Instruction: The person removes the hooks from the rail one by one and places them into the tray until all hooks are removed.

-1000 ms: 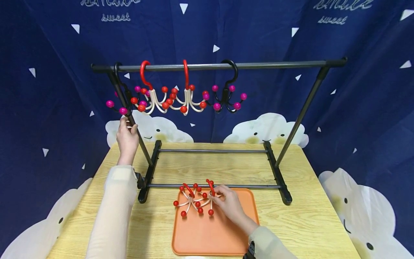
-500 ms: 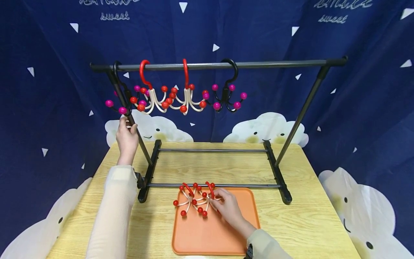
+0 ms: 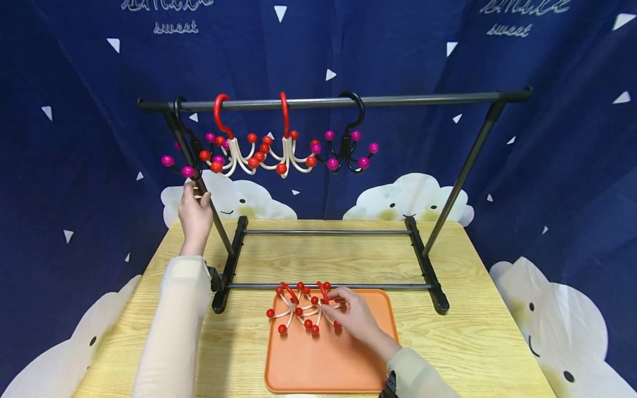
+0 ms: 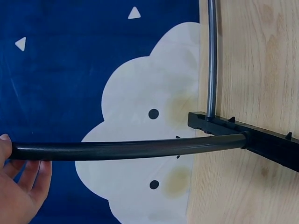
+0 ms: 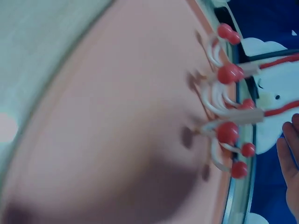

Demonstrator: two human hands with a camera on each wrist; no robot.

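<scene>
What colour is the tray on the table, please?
The tray is orange, clearest in the head view.

A wooden table (image 3: 463, 354) with a light, visibly grained top carries a dark rack (image 3: 323, 103) and an orange tray (image 3: 323, 359). The rack's left foot (image 3: 232, 268) and right foot (image 3: 425, 262) rest flat on the wood, each running front to back, joined by two thin bars. Just beside the nearer bar (image 3: 388, 286) lies the rectangular, round-cornered tray, bearing two red-and-white hangers (image 3: 292, 309)
</scene>
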